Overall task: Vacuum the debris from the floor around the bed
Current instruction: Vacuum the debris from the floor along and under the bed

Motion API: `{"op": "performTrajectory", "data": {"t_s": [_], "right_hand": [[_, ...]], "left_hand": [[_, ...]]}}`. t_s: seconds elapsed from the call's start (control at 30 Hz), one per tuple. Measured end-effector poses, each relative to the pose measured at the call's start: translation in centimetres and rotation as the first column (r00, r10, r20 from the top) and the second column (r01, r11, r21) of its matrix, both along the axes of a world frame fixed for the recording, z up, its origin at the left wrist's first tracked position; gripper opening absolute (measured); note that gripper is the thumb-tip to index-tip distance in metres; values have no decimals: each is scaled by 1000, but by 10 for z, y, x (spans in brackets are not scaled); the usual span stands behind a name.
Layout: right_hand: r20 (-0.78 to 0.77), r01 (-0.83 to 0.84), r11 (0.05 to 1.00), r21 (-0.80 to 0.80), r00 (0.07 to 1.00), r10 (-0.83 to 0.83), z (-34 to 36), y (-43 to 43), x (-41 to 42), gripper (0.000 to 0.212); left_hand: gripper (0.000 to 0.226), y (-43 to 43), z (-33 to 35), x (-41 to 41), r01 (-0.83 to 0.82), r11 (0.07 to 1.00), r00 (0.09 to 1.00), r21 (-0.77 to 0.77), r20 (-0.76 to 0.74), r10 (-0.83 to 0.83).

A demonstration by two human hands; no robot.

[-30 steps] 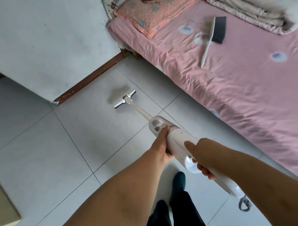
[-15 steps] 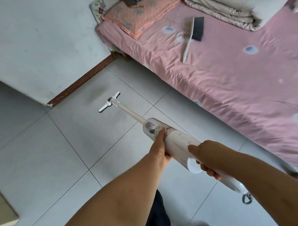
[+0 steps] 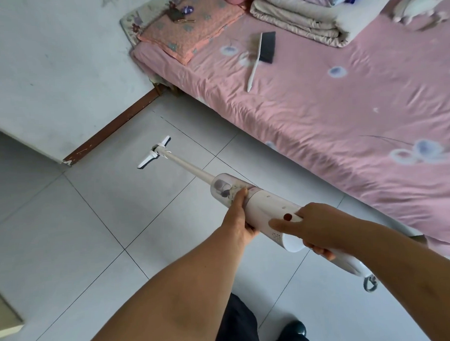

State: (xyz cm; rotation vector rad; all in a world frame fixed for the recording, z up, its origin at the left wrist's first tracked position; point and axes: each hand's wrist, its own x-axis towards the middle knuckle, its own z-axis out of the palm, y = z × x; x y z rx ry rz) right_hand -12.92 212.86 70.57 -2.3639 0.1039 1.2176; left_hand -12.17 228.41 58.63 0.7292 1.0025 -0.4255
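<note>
Now the vacuum (image 3: 264, 206) has rolled, red button (image 3: 287, 216) up beside the right hand (image 3: 322, 225).

The white stick vacuum (image 3: 258, 203) has its floor head (image 3: 154, 152) down at the grey tiled floor (image 3: 93, 226) left of the pink-sheeted bed (image 3: 319, 121), where a white-handled brush (image 3: 261, 49) lies between an orange patterned pillow (image 3: 191, 31) and folded beige quilts (image 3: 302, 17).

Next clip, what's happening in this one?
A person is vacuuming beside a bed. Both hands grip a stick vacuum: the left hand round the body by the dust cup, the right hand on the handle. Its floor head is out over the tiles near the baseboard, apart from the bed. A hand brush lies on the bed.
</note>
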Motion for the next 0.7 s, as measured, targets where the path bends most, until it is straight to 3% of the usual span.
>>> {"op": "performTrajectory", "data": {"t_s": [0.13, 0.4, 0.7], "right_hand": [[30, -24, 999, 25, 999, 23, 8, -33, -23, 66], [52, -37, 993, 112, 998, 32, 12, -80, -57, 42], [28, -59, 993, 102, 998, 56, 6, -109, -88, 34]], "left_hand": [[41, -21, 4, -17, 12, 1000, 1000, -3, 25, -12], [75, -40, 7, -40, -48, 997, 991, -56, 119, 55], [68, -45, 10, -59, -57, 998, 998, 8, 20, 57]]}}
